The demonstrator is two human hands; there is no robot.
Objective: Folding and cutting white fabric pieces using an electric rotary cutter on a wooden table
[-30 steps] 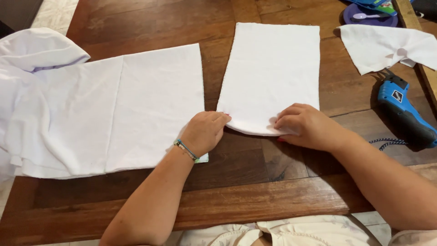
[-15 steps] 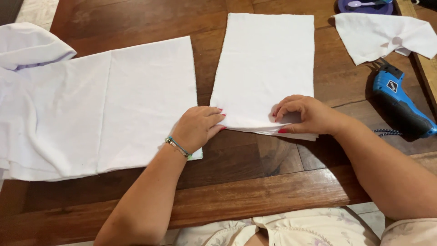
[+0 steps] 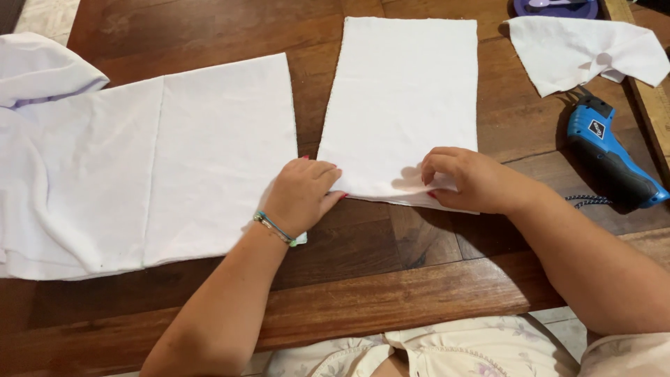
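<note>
A narrow white cloth rectangle lies flat on the dark wooden table. My right hand pinches its near edge between thumb and fingers. My left hand, with a beaded bracelet at the wrist, rests at the cloth's near left corner, fingertips touching the edge. Left of it spreads a larger folded white cloth, its near right corner hidden under my left wrist.
A blue corded hand tool lies at the right. A crumpled white cloth piece sits at the far right, with a purple plate beyond it. A wooden ruler edge runs along the right side.
Both hands have stayed at the near edge of the narrow cloth. My right fingers have curled into a pinch on the edge, and my view has shifted slightly.
</note>
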